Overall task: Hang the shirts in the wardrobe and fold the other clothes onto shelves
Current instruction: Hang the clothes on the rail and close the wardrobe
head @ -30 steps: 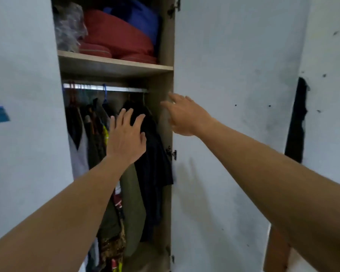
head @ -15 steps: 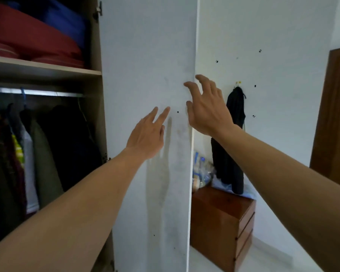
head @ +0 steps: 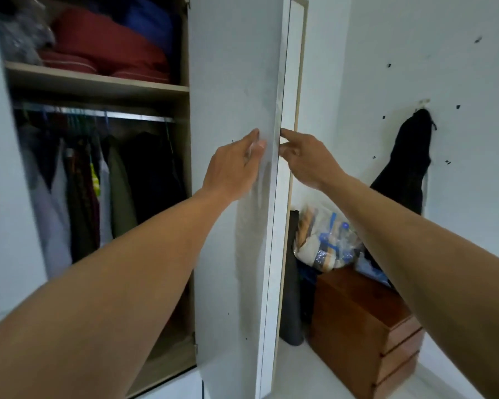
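Note:
The wardrobe's left compartment stands open, with several shirts and jackets [head: 98, 182] hanging from a metal rail [head: 98, 114]. Above the rail, a shelf [head: 98, 84] carries red and blue folded bedding [head: 107, 47]. A white wardrobe door [head: 231, 67] stands in the middle. My left hand [head: 231, 165] lies flat against its face close to the right edge. My right hand [head: 306, 156] is at that same edge, its fingertips curled onto it. Neither hand holds any garment.
A wooden chest of drawers [head: 366, 326] stands right of the wardrobe with a clear plastic bag [head: 323, 240] of items on top. A dark roll [head: 291, 283] leans beside it. A black garment [head: 406, 162] hangs from a wall hook.
Both hands have left the hanging clothes and moved right to the door's edge. My view has swung right, showing the chest and wall.

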`<move>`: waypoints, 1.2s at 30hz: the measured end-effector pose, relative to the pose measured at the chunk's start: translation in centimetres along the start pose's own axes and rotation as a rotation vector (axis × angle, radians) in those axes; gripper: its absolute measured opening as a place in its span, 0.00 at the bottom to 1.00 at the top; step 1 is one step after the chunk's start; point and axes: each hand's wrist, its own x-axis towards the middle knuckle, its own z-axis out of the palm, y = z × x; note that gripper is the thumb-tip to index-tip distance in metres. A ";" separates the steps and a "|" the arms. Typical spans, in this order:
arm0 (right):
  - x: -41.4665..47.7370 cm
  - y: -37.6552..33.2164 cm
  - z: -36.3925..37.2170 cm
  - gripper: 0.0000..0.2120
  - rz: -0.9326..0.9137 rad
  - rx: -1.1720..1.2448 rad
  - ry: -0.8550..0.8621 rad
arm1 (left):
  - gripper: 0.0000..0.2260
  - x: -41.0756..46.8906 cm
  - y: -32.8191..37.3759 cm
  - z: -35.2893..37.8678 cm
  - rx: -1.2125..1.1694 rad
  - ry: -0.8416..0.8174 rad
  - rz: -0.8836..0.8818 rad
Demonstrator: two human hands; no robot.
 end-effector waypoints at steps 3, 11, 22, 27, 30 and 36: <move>-0.2 -1.8 1.0 0.19 -0.047 0.020 -0.020 | 0.23 -1.3 0.7 -2.4 -0.001 0.118 -0.040; 1.2 -8.6 7.0 0.25 -0.231 0.088 -0.155 | 0.21 -3.9 -3.4 -11.1 0.147 0.238 -0.082; 6.4 -15.4 18.1 0.31 -0.313 0.028 -0.280 | 0.14 -4.8 -14.4 -20.8 0.020 0.249 -0.325; 9.1 -15.5 23.5 0.39 -0.280 -0.106 -0.311 | 0.18 -4.1 -17.9 -23.0 0.276 0.416 -0.400; 10.3 -15.3 26.7 0.43 -0.268 -0.222 -0.322 | 0.32 -3.7 -20.1 -23.7 0.378 0.414 -0.328; 12.6 -15.2 31.5 0.49 -0.259 -0.292 -0.363 | 0.34 -3.4 -25.9 -23.2 1.146 0.118 -0.171</move>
